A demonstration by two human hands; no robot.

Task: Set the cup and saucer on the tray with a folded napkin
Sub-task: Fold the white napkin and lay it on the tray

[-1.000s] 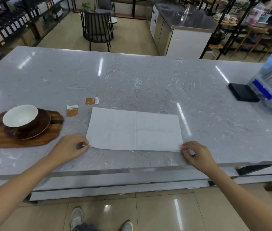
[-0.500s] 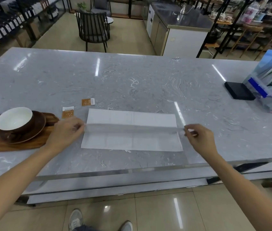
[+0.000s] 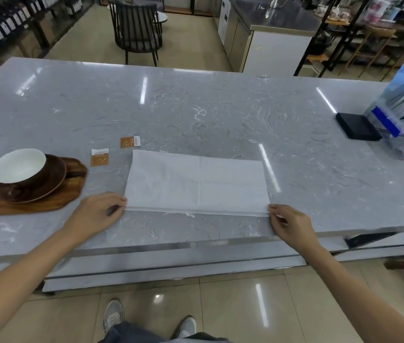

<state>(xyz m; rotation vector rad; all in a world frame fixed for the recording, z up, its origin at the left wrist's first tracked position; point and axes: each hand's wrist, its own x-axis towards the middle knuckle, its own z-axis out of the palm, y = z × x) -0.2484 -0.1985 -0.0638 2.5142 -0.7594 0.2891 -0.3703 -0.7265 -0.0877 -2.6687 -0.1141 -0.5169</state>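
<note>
Napkin (image 3: 196, 184) first, since it's the big white sheet spread flat on the marble table (image 3: 220, 115), dead centre ahead of me, its near edge showing a thin doubled lip where layers meet. At nine o'clock from it sits the wooden tray (image 3: 72, 191), and on that the brown saucer (image 3: 54, 179) carrying the cup (image 3: 20, 169), white inside, so that half of the job looks done. Two small orange packets (image 3: 99, 157) lie on the table around eleven o'clock of the napkin, well clear of my fold. Now my left hand (image 3: 97, 214) is pinched shut on the napkin's near left corner, at seven o'clock of the sheet, and my right hand (image 3: 290, 224) is pinched on the near right corner at five o'clock, fingers closed on the paper edge. To do this fold well, I reckon both corners want to travel together and level, landing square on the far edge at twelve o'clock, then a firm press along the crease. If one hand leads, I'd expect a skewed edge, and thin paper may well slide on that glossy top.
</note>
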